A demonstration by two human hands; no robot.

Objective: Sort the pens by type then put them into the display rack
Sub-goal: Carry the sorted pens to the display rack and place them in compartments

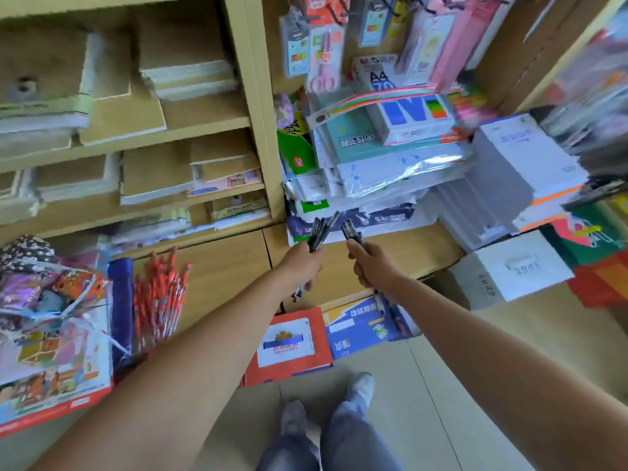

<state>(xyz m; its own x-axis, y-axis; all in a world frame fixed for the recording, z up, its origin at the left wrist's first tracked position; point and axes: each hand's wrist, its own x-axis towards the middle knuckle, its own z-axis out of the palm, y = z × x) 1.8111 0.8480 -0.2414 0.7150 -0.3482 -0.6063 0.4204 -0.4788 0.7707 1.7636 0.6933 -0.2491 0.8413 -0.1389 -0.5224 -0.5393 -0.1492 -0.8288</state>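
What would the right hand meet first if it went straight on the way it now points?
Probably the blue-printed pack under the pile, just beyond the pens in the right hand; depth unclear.

Free:
- Ledge (407, 248), a bare wood strip right of the right hand (367, 263).
- Floor (424, 385), open toward the white box (509, 266).
- A narrow gap between the left hand (302, 266) and the right hand, each gripping dark pens (319, 232).

Obstacles:
- Ahead: paper stack (373, 178), just behind the pen tips.
- Left: a heap of red pens (159, 294); shelves (153, 175) filled with notebooks.
- Below: red box (289, 345) and blue box (360, 329) against the cabinet.
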